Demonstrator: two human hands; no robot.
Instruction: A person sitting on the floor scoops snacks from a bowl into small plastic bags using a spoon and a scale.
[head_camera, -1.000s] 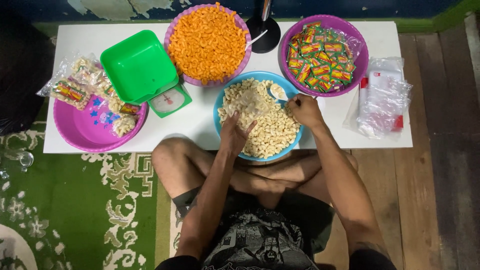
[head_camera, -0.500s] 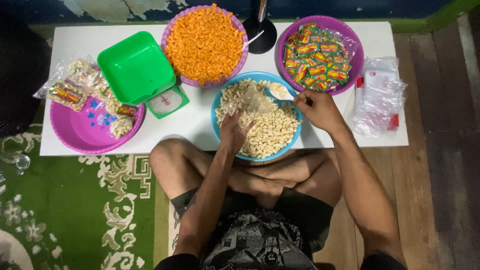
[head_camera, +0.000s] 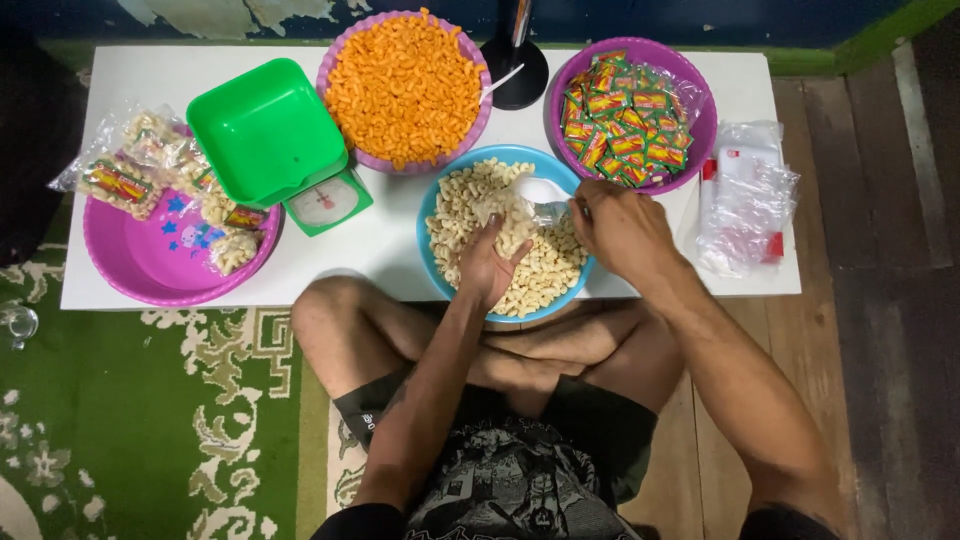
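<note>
Head view: spoon (head_camera: 540, 189) in right grip (head_camera: 620, 230)

left hand (head_camera: 492, 262) cupped, right hand (head_camera: 618, 225) fisted (knuckles up)

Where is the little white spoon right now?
In the head view, the white spoon is over the blue bowl of pale snacks, held by the right hand, just below the purple bowl of packets.

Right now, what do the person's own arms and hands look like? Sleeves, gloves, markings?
Both arms are bare along their whole visible length: no sleeves reach them. The left hand and right hand wear no gloves, and no rings, watch or bands show. Any marks are too unclear to tell. The fingers are uncovered. On the body, a dark printed shirt and dark shorts.
</note>
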